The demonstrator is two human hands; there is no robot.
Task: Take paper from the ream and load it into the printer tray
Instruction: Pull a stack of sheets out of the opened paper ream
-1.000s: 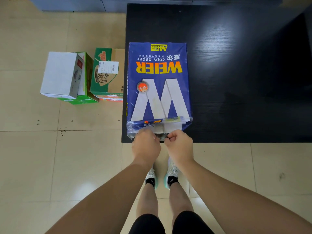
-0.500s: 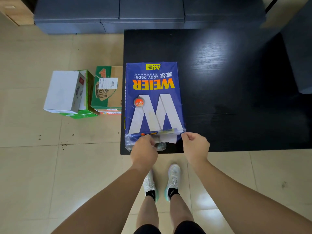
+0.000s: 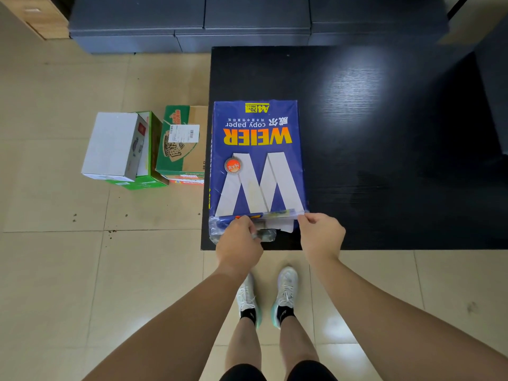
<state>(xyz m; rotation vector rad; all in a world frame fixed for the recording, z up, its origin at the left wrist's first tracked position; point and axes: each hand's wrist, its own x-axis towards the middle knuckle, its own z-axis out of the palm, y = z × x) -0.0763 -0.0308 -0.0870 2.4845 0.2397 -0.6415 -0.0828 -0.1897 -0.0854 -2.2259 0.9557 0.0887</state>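
Head view: blue paper ream [image 3: 258,160] lies flat on black table [image 3: 384,133], at near left corner, near end just at table edge. Left hand [image 3: 238,244] pinches torn wrapper at near left. Right hand [image 3: 320,233] pinches wrapper corner at near right. Table right of ream bare and wide. Words upside down: "WEIER", "copy paper", "A4", big white "W". Cardboard boxes [image 3: 154,149] on floor [image 3: 55,270], left of table.
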